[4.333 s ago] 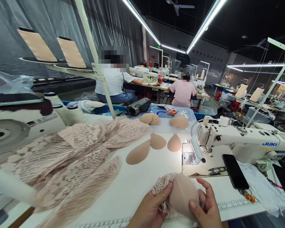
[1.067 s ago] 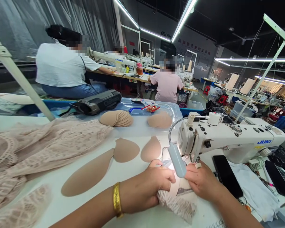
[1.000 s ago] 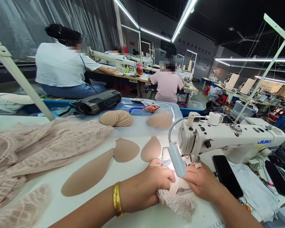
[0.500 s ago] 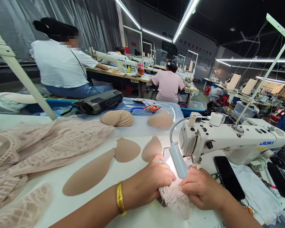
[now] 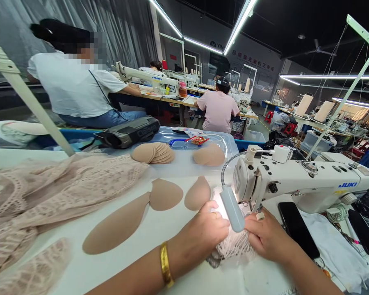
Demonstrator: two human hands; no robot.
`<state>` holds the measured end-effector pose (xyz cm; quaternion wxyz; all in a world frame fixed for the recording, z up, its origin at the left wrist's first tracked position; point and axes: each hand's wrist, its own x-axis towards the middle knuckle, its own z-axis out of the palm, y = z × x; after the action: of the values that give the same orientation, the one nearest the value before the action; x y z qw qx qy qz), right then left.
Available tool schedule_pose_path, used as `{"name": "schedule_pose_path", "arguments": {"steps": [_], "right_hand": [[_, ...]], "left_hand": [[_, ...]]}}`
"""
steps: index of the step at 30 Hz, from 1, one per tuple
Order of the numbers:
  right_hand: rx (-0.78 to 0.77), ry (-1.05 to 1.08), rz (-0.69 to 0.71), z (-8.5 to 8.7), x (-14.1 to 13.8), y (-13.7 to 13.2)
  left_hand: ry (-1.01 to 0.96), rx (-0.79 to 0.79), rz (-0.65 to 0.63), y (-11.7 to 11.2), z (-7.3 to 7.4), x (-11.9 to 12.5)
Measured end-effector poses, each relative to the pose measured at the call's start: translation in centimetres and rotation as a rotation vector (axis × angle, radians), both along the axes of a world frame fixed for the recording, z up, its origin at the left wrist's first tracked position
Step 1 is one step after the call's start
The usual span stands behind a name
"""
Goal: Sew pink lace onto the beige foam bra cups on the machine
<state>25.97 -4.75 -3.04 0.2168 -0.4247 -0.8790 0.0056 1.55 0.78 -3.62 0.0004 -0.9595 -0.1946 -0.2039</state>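
My left hand (image 5: pixel 199 235) and my right hand (image 5: pixel 266 237) both pinch a small pink lace piece (image 5: pixel 233 246) on the white table, right under the head of the white sewing machine (image 5: pixel 298 180). The machine's grey lamp (image 5: pixel 233 203) hangs between my hands and hides the needle area. A gold bangle (image 5: pixel 166 264) circles my left wrist. Three beige foam cups (image 5: pixel 166 193) lie flat on the table just left of my hands.
A heap of pink lace fabric (image 5: pixel 49 192) covers the table's left side. Two stacks of cups (image 5: pixel 153 152) sit on a clear plastic bin lid behind. A black phone (image 5: pixel 298 229) lies by the machine. Other people sew at tables further back.
Earlier I held a foam cup with lace in front of me near the table's edge. Since then my hands have moved to the machine and slid the lace piece further under its head.
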Motion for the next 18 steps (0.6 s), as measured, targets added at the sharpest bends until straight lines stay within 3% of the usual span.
{"name": "schedule_pose_path", "arguments": {"steps": [7, 14, 18], "right_hand": [[0.011, 0.156, -0.108, -0.1, 0.0, 0.6], [-0.020, 0.150, -0.153, -0.8, 0.1, 0.8], [0.024, 0.178, -0.101, -0.7, 0.1, 0.6]], "left_hand": [[-0.017, 0.026, 0.046, -0.4, 1.0, 1.0], [-0.052, -0.004, 0.045, -0.1, -0.3, 1.0], [-0.010, -0.129, 0.011, -0.7, 1.0, 0.2]]}}
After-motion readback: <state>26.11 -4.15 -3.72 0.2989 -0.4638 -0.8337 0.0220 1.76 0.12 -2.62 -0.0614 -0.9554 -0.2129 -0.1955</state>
